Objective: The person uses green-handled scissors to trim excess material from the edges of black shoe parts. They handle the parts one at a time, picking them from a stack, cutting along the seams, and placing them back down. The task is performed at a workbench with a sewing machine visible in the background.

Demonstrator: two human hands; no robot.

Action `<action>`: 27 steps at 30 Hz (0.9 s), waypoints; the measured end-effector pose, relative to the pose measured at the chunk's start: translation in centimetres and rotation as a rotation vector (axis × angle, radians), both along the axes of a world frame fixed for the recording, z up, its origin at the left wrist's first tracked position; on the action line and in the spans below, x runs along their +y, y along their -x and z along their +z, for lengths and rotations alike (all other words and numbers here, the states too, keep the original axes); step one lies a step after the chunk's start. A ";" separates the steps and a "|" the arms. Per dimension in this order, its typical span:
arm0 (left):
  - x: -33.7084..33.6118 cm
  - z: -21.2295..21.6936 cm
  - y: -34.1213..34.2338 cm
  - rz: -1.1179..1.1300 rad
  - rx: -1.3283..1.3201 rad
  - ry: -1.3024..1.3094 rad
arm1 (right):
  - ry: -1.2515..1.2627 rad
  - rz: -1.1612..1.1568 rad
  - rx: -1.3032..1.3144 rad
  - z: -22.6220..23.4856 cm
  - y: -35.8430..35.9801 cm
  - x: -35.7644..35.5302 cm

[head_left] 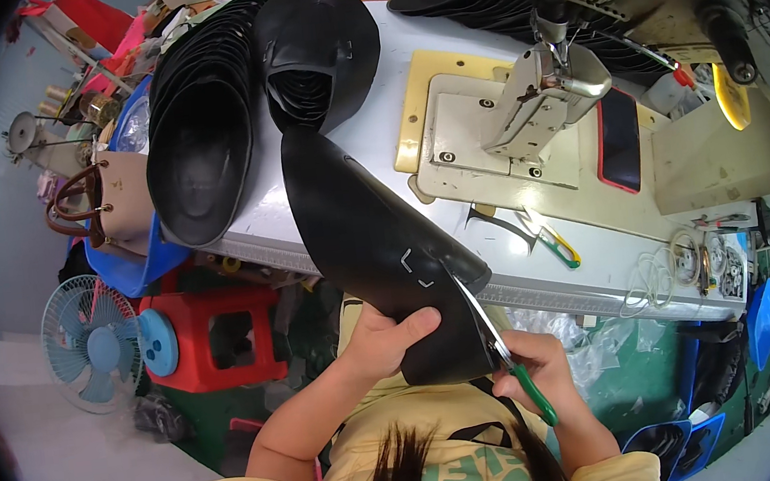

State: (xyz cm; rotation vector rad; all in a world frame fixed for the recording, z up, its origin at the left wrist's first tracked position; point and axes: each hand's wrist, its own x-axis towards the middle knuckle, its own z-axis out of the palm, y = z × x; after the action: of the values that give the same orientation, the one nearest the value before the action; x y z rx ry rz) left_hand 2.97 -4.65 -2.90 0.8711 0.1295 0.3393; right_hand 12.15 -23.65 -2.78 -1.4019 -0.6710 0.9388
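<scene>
A black leather-like shoe upper piece [353, 211] with small pale stitched corner marks lies slantwise from the table edge down to my lap. My left hand [385, 337] grips its near edge, thumb on top and fingers hidden underneath. In my right hand [536, 361] are green-handled scissors [527, 386]. Their blades lie along the right side of the black piece, touching it near its edge. Whether the blades are cutting through cannot be made out.
Nested black pieces [205, 156] and a rolled black piece [320, 48] stand at the back left. A sewing machine [547, 79] fills the right, with a red-edged phone [618, 140] and yellow-green thread snips [556, 240] near it. A red stool [196, 333] and fan [98, 349] stand left.
</scene>
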 end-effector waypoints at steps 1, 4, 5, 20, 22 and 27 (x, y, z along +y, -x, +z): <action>0.0 0.0 0.1 -0.008 -0.013 -0.012 | -0.002 0.003 -0.012 0.0 0.0 0.0; -0.1 -0.8 0.3 -0.003 -0.023 -0.074 | -0.033 -0.017 -0.096 0.1 -0.3 0.4; -0.1 -0.8 0.3 -0.002 -0.003 -0.088 | -0.045 -0.032 -0.131 0.2 -0.3 0.5; 4.4 6.9 0.9 0.003 0.123 -0.540 | 0.007 0.084 0.042 1.3 -0.1 -0.1; 4.3 5.7 1.1 0.040 0.076 -0.559 | 0.028 0.085 0.292 2.0 0.2 -0.2; 3.7 4.4 1.2 0.097 0.040 -0.550 | 0.075 0.132 0.418 2.7 0.0 -0.3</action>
State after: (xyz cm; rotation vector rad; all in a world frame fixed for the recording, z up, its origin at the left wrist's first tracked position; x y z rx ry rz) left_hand 1.74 -0.91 1.47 1.4192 0.1168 0.4582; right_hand 12.16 -23.96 -0.05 -1.1834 -0.4189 1.3261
